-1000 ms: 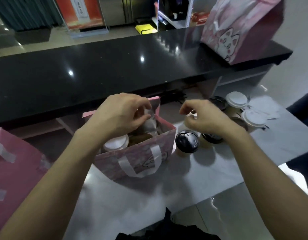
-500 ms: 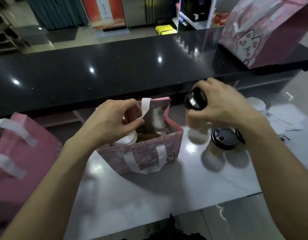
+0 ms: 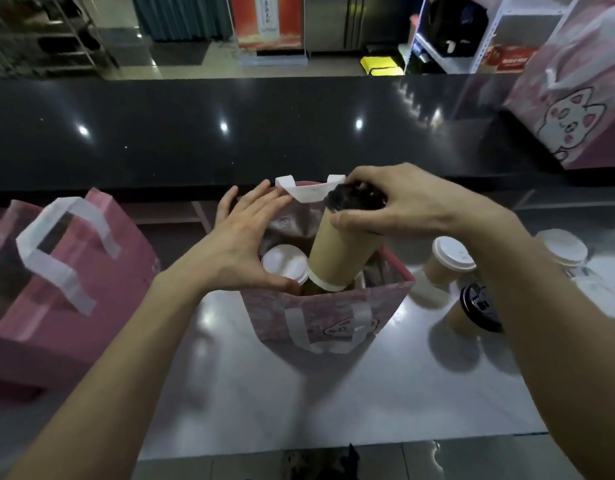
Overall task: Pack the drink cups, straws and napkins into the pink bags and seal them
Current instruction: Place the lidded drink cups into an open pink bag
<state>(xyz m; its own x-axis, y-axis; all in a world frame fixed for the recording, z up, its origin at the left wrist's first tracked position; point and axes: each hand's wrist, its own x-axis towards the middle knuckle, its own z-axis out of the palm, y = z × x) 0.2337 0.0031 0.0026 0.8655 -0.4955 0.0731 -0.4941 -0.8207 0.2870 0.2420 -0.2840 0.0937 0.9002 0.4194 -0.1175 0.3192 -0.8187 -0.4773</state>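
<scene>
A small pink bag (image 3: 333,313) with white handles stands open in the middle of the grey worktop. My right hand (image 3: 403,202) grips a tan cup with a black lid (image 3: 340,251) by its top, tilted, its base down inside the bag. A white-lidded cup (image 3: 285,263) stands in the bag beside it. My left hand (image 3: 243,244) spreads its fingers against the bag's left rim and touches that white lid, holding nothing.
Loose cups stand right of the bag: a white-lidded cup (image 3: 449,261), a black-lidded cup (image 3: 475,313), another white-lidded cup (image 3: 562,247). A bigger pink bag (image 3: 53,271) stands at left. A cat-print pink bag (image 3: 572,109) sits on the raised black counter (image 3: 229,133) behind.
My right hand lifted a black-lidded cup from the table, carried it left and lowered it into the bag. My left hand let go of the bag's handle and opened against the rim.
</scene>
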